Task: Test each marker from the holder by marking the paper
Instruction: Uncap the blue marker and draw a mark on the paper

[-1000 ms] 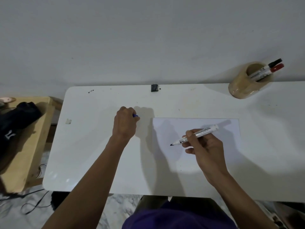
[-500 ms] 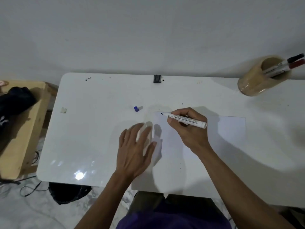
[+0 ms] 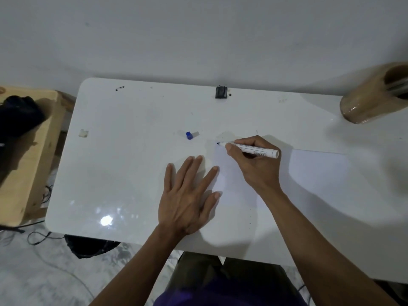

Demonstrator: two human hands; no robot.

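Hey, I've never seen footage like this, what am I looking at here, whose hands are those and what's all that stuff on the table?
There is no machine here. A person wears a camera on the head, so the one picture looks forward and down at their own two bare hands over a white table.

The right hand has a grip on an uncapped white marker, its dark tip at the top left corner of a sheet of paper. The left hand lies flat and open, fingers spread, its fingertips at the paper's left edge, probably steadying it.

Also on the table: a small blue cap lying alone, a little black object at the far edge, and a tan holder at far right with more markers inside, mostly cut off by the picture's edge. A wooden stand sits left of the table.
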